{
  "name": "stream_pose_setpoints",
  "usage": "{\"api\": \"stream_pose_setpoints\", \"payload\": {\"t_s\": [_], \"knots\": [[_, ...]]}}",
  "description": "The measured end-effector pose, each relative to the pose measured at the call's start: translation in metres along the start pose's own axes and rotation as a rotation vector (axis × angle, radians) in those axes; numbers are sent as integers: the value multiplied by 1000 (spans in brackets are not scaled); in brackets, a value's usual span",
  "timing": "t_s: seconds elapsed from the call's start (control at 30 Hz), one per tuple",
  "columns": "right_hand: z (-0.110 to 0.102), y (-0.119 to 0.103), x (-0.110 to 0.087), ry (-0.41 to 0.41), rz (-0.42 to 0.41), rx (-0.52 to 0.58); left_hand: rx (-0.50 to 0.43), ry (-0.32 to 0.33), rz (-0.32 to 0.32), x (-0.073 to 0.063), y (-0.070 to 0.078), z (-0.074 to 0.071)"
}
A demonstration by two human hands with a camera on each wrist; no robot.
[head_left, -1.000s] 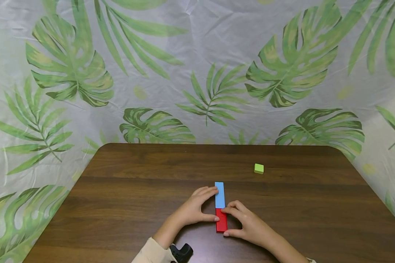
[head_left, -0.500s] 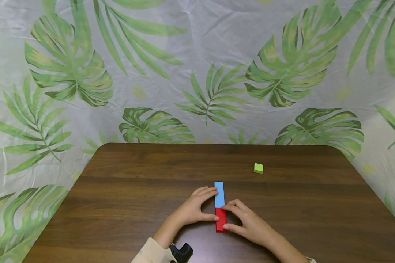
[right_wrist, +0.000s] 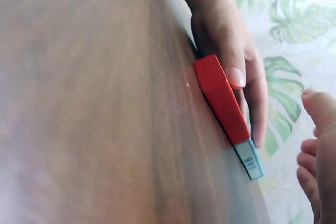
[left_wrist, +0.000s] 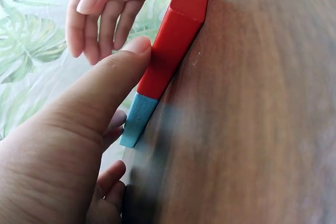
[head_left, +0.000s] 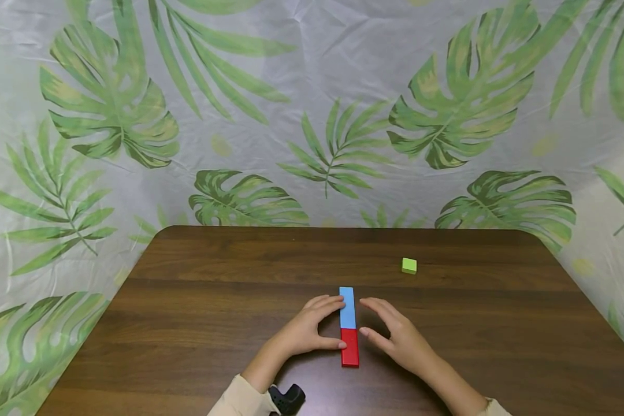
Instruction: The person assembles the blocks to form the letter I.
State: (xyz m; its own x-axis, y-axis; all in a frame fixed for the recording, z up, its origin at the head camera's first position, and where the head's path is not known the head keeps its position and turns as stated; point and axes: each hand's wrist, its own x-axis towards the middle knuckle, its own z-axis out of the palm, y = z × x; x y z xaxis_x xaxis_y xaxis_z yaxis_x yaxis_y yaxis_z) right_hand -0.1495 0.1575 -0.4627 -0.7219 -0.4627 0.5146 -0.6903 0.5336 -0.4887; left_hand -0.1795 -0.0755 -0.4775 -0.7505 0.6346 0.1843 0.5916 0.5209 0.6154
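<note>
A blue block (head_left: 347,308) and a red block (head_left: 350,348) lie end to end in one straight line on the brown table, the blue one farther away. My left hand (head_left: 312,326) rests along their left side. Its thumb touches the red block (left_wrist: 170,48), and its fingertips touch the blue block near the far end. To the right of the row hovers my right hand (head_left: 403,341), apart from both blocks, with fingers and thumb spread and nothing between them. In the right wrist view, printed marks show on the blue block (right_wrist: 249,161).
A small light-green block (head_left: 409,266) sits farther back on the table (head_left: 213,260), to the right of the row. Behind the table hangs a leaf-patterned cloth (head_left: 333,69). A black device (head_left: 287,400) is at my left wrist.
My right hand has let go of the red block and moved away to the right and forward, beside the blue block. My left hand and the blocks stay in place.
</note>
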Motion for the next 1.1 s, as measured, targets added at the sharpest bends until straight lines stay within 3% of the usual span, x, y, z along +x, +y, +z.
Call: {"api": "stream_pose_setpoints", "payload": {"t_s": [0.37, 0.63, 1.1], "knots": [[-6, 18, 13, 52, 42, -50, 11, 4, 4, 0, 0, -1], [-9, 38, 19, 164, 43, -106, 6, 4, 5, 0, 0, 0], [-18, 67, 27, 285, 81, -101, 11, 9, 11, 0, 1, 0]]}}
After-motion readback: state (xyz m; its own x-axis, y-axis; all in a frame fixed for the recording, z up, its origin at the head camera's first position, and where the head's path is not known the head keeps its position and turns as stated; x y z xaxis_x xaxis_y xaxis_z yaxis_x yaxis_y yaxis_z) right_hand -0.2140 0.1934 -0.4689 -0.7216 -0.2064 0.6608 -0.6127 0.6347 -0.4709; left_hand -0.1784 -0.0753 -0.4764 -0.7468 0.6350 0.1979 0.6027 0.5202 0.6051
